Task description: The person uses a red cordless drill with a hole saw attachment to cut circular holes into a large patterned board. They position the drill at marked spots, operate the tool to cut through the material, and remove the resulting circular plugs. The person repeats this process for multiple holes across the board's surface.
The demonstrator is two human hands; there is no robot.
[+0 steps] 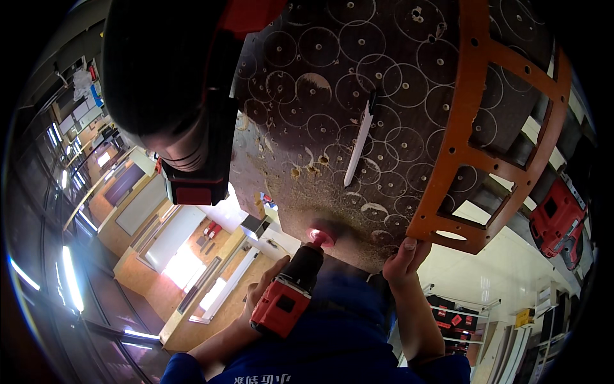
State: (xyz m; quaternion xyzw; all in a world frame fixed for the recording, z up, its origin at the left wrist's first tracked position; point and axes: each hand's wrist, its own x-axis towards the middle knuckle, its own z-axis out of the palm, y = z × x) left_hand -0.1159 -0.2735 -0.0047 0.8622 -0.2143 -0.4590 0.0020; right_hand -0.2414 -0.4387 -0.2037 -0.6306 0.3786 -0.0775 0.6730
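My left hand (257, 289) is wrapped round a red-and-black cordless drill (284, 301), its fingers partly hidden behind the tool. A reddish round bit (322, 238), which looks like a hole saw, is fitted to the drill and meets the near part of a dark board (332, 147). Circles and small holes cover that board, and sawdust lies round the bit. My right hand (404, 259) grips the near corner of an orange panel (441, 153) with rectangular cut-outs, thumb against its edge. Between the panel and the bit, a slim white pen (360, 144) lies on the board.
A large black-and-red power tool (173, 121) looms close at upper left. Another red-and-black tool (556, 214) sits at far right. Below it stands a rack with black-and-red goods (454, 320). Wooden workbenches (153, 249) and shelving fill the left background.
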